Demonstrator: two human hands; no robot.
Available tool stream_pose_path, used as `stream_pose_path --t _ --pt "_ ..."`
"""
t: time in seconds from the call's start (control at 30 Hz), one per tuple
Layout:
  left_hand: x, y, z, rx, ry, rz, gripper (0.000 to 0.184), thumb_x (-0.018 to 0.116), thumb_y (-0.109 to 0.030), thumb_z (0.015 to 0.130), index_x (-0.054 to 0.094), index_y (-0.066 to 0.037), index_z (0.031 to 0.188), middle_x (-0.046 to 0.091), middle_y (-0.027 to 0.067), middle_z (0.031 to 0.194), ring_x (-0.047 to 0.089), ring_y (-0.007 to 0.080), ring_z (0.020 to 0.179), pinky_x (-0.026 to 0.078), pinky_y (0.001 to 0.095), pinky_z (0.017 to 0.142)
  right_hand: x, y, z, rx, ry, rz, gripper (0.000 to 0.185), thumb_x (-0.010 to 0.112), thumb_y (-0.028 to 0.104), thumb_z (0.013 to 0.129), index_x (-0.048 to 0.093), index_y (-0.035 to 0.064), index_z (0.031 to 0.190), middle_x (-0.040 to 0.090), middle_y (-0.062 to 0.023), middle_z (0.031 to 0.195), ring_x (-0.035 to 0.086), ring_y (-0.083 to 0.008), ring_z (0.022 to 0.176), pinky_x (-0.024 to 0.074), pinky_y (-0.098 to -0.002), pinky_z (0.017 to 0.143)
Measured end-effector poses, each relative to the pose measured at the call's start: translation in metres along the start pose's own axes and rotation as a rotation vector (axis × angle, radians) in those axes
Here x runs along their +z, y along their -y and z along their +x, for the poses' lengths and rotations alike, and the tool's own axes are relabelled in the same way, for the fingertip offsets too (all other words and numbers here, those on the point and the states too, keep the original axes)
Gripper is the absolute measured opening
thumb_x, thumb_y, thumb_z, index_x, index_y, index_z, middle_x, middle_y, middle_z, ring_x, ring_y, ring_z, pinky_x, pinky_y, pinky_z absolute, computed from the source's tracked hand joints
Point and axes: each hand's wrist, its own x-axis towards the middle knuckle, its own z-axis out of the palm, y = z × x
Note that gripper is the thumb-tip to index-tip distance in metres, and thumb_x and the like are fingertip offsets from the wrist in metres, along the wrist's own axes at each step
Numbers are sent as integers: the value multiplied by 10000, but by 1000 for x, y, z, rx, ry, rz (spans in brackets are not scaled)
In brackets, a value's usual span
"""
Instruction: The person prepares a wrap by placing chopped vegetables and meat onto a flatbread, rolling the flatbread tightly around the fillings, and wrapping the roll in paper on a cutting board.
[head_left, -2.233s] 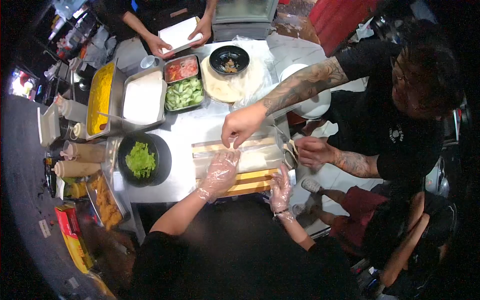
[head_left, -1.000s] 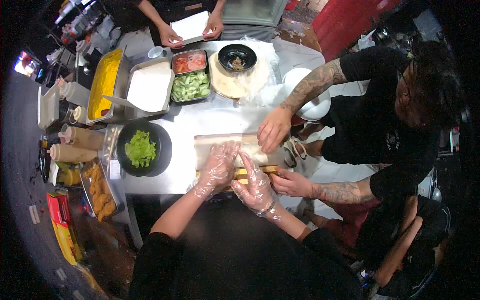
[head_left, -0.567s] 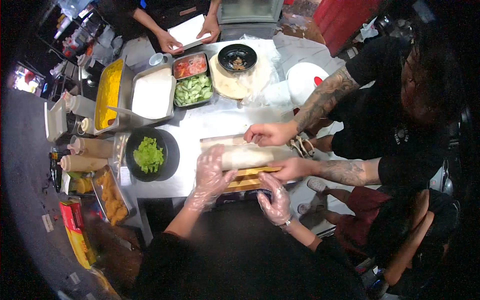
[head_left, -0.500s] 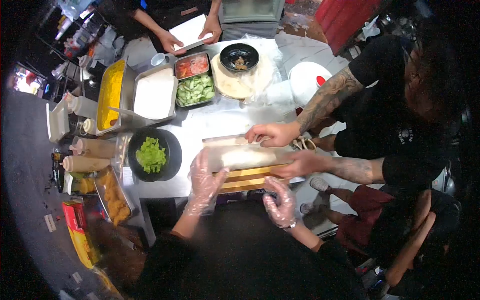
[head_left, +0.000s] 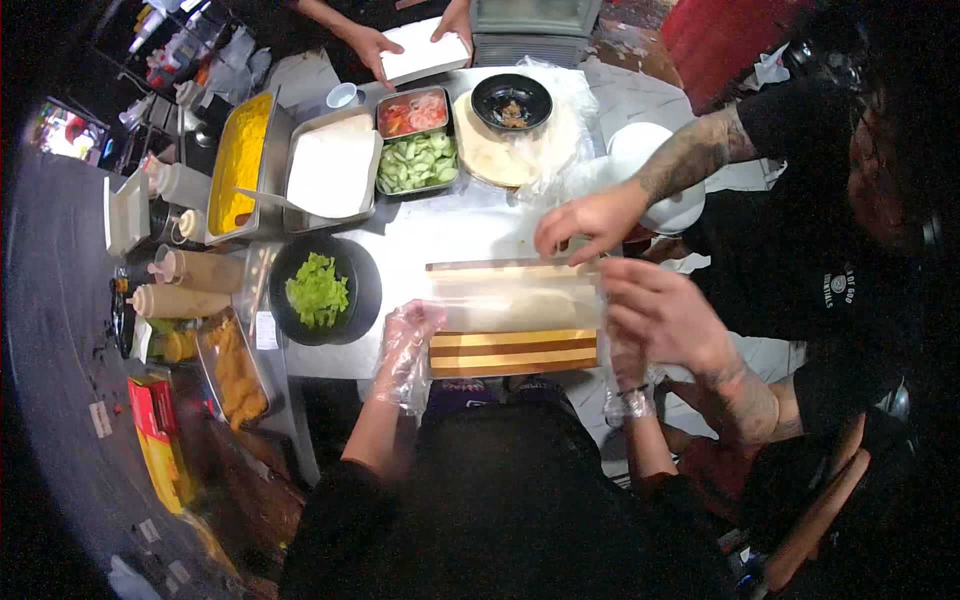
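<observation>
A pale flatbread roll (head_left: pixel 520 311) in clear film lies across a striped wooden cutting board (head_left: pixel 512 353). My left hand (head_left: pixel 406 338), in a clear plastic glove, is closed at the left end of the roll, fingers on the film. My right hand (head_left: pixel 627 368), also gloved, is at the roll's right end. A co-worker's blurred hand (head_left: pixel 660 312) covers most of it, so its fingers are hidden. The co-worker's other hand (head_left: pixel 590 222) hovers above the board's far right corner.
Left of the board stands a black bowl of lettuce (head_left: pixel 318 290). Further back are a cucumber tray (head_left: pixel 417 162), a tomato tray (head_left: pixel 412 113), a paper-lined tray (head_left: pixel 330 170) and flatbreads (head_left: pixel 490 158) under a black bowl (head_left: pixel 511 102). Another person holds a white box (head_left: pixel 425 52).
My left hand has closed in on the roll's left end. My right hand has moved right and up to its right end. The co-worker's hands have lifted off the board.
</observation>
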Motion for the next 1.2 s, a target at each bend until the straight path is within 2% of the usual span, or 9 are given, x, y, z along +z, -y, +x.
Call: stream_pose_path --t 0.17,0.3,0.43,0.8,0.87,0.97,1.07,1.13,1.2 --pt "-22 24 -18 326 113 326 307 734 -39 769 684 10 1068 675 85 1062 628 172 1007 500 303 899 -2 11 9 -109 110 -157 338 578 42 887 535 -7 1219 554 -160 1267 565 -252 1148 463 -366 990" --pt "-24 56 -41 416 98 136 189 746 52 728 701 -9 900 614 120 1207 563 244 1180 443 387 1032 9 40 3 -392 495 -528 326 582 48 880 548 -4 1200 560 -158 1259 568 -256 1143 463 -365 988" --pt "-27 84 -51 212 20 -193 154 779 34 712 641 -21 671 559 148 1280 507 278 1258 416 417 1064 31 45 -4 -631 752 -768 314 586 54 873 561 0 1181 567 -156 1251 570 -259 1137 463 -364 985" --pt "-19 60 -56 377 -27 247 188 684 46 717 683 -44 882 606 116 1227 542 235 1210 435 390 1038 -1 17 -23 -319 226 -559 284 597 70 853 596 9 1130 584 -152 1228 577 -269 1121 463 -363 979" --pt "-38 58 -53 111 62 6 284 619 62 714 687 -41 969 620 110 1218 553 233 1199 430 387 1044 -6 16 -21 -300 198 -542 278 599 73 849 603 11 1120 587 -151 1224 578 -271 1118 463 -362 978" --pt "-35 4 -55 438 27 -41 445 606 48 726 608 -29 1164 606 101 1245 508 267 1252 385 411 1080 -3 19 -14 -360 279 -607 271 602 78 843 613 13 1106 592 -150 1218 579 -274 1114 463 -362 976" --pt "-22 -26 -69 685 -208 519 405 667 -5 753 585 -34 1148 607 122 1192 511 273 1225 411 424 1033 7 29 -10 -567 448 -915 263 605 82 838 622 16 1092 597 -148 1211 581 -277 1110 463 -361 975" --pt "-16 -15 -73 811 -226 716 366 693 -36 761 588 -50 1111 617 117 1136 542 276 1156 428 428 989 21 25 -19 -1168 413 -1991 258 607 85 834 629 18 1083 600 -148 1207 582 -278 1107 463 -361 974" --pt "-9 10 -69 1093 -136 1076 253 723 -84 771 605 -98 995 643 73 990 613 266 942 457 433 873 44 26 -16 -1554 510 -2216 253 609 88 831 636 19 1073 603 -147 1203 584 -280 1104 463 -361 973"
